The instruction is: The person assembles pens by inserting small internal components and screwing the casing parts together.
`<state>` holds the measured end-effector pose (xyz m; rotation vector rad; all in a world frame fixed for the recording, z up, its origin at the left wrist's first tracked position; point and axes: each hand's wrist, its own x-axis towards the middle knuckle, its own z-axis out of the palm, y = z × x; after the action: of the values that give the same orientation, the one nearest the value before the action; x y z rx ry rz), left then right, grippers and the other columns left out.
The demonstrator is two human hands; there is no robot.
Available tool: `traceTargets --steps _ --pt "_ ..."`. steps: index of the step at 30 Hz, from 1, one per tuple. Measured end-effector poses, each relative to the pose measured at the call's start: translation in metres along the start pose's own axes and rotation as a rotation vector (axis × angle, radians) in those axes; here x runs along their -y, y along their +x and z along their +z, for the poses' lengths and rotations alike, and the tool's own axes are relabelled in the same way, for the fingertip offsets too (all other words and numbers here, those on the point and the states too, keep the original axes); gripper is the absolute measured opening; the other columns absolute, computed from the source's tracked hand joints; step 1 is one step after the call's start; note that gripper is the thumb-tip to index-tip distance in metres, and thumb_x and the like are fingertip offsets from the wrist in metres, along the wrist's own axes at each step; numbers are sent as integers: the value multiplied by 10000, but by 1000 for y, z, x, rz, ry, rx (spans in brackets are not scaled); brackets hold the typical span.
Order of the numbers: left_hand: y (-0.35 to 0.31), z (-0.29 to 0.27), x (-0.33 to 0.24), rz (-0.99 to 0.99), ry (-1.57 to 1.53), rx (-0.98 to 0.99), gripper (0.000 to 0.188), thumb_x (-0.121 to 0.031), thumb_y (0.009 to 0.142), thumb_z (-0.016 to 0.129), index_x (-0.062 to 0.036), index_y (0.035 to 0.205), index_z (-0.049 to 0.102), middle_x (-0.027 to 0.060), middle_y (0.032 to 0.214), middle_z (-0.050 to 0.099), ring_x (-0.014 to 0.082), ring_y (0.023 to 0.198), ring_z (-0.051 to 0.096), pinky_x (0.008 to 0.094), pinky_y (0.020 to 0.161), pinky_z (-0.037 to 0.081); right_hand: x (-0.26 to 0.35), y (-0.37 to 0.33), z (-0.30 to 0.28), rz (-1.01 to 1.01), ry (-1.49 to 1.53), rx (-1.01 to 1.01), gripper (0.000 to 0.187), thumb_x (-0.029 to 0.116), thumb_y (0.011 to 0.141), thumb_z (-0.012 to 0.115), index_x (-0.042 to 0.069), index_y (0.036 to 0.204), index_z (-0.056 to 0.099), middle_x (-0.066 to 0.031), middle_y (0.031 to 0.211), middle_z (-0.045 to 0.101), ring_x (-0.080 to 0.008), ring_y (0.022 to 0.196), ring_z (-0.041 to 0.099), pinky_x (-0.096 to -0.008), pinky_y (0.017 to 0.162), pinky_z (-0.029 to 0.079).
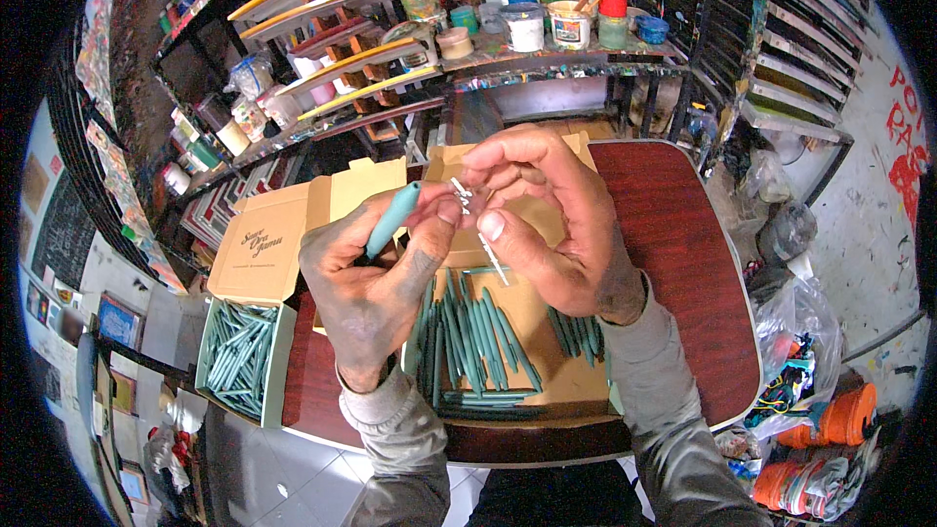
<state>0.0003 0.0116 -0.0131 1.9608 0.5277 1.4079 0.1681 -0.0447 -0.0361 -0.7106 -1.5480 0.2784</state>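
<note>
Above the table, both of my hands are raised close together. My left hand (376, 283) is closed, with a teal pen barrel (394, 220) sticking up between its fingers. Its thumb and fingertip also pinch small white pieces (463, 199), too small to name. My right hand (561, 224) is curled, its thumb and fingers closed at a thin white stick (495, 262) that looks like a pen refill. Beneath them, an open cardboard box (561, 395) holds several teal pens (478, 332) in a row, others crosswise, and a smaller group (576, 335) at its right.
At the left table edge stands another open box (285, 381) filled with loose teal pens (237, 351). The dark red table (673, 283) extends right. Behind it, a shelf (576, 59) carries paint tubs. Plastic bags (795, 322) and orange rolls (847, 417) sit at the right.
</note>
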Motion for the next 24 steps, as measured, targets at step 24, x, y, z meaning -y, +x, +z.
traceTargets --steps 24 --pt "6 5 -6 320 237 -68 276 -66 680 802 -67 952 758 29 778 536 139 743 492 256 648 392 1 3 6 -88 -96 -246 119 30 798 729 19 870 635 -86 851 666 -187 808 657 -297 735 510"
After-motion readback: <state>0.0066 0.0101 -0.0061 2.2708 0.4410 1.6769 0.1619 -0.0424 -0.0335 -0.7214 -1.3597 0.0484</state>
